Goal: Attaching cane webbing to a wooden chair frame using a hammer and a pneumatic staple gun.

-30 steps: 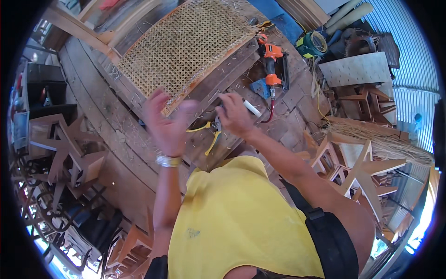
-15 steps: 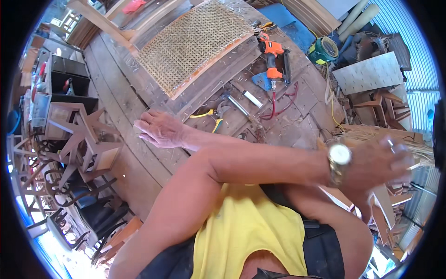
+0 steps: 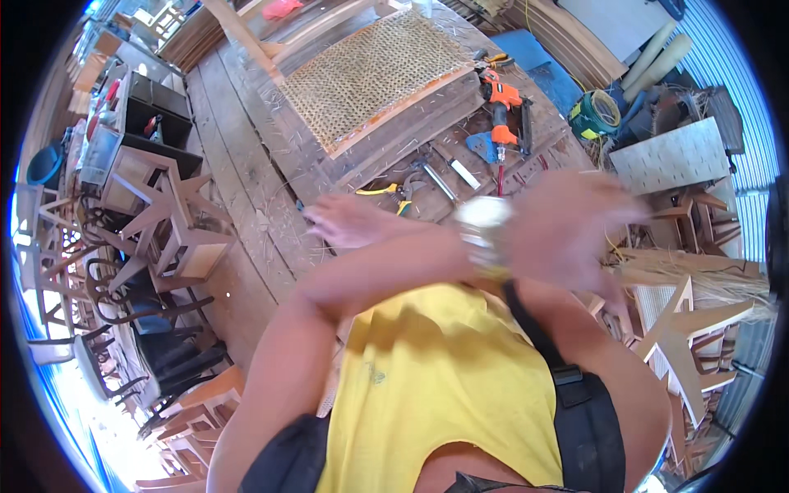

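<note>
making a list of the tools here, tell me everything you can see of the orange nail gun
The orange-and-black nail gun lies on its side on the wooden work surface, beside the woven cane panel. Its orange head and lower end look like plastic housing, joined by a dark grip; a long black magazine runs along its right side. A metal fitting connects a red hose, partly hidden by the left hand. Whether the blue piece alongside touches it is unclear. Nobody holds it.

The left forearm (image 3: 394,267) is crossed over the right arm (image 3: 616,370), the left hand (image 3: 567,230) (blurred) held rightward, the right hand (image 3: 349,220) leftward.
</note>
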`<state>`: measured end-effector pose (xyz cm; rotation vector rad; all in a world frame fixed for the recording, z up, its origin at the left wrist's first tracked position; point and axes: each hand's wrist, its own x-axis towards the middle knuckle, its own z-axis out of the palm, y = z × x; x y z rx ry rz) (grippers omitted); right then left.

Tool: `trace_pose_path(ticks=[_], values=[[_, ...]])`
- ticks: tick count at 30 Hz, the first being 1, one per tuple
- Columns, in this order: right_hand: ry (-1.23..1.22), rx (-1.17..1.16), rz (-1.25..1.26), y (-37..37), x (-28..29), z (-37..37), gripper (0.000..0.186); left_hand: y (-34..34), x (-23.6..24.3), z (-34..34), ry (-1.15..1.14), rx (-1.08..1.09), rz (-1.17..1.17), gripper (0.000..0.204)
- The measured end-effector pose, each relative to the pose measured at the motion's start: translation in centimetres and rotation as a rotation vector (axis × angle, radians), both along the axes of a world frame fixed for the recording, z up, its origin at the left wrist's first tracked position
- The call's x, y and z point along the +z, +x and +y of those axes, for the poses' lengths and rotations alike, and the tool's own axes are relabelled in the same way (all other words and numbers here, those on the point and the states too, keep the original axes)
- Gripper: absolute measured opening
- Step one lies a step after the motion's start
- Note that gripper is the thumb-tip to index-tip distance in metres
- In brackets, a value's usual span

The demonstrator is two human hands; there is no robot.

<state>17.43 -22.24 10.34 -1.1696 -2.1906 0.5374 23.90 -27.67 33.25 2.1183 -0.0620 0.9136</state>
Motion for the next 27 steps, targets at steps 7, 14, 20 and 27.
trace_pose_path(ticks=[7,14,20,27], values=[[-0.453,-0.537,0.177,18.3,-5.0,-8.4,0.024,-25.0,-0.7,2.8,-0.622,0.030,0.014,0.029],[-0.470,-1.222,-0.035,30.2,-10.2,-23.8,0.031,-30.5,9.2,-1.4,-0.114,-0.472,0.067,0.021],[-0.758,-1.187,0.006,27.3,-13.5,-30.0,0.029,-30.4,13.3,-1.8,-0.021,-0.860,0.365,0.016],[-0.892,-1.131,0.109,24.5,-15.2,-32.3,0.030,-29.6,15.2,-2.5,0.200,-0.518,-0.060,0.017]])
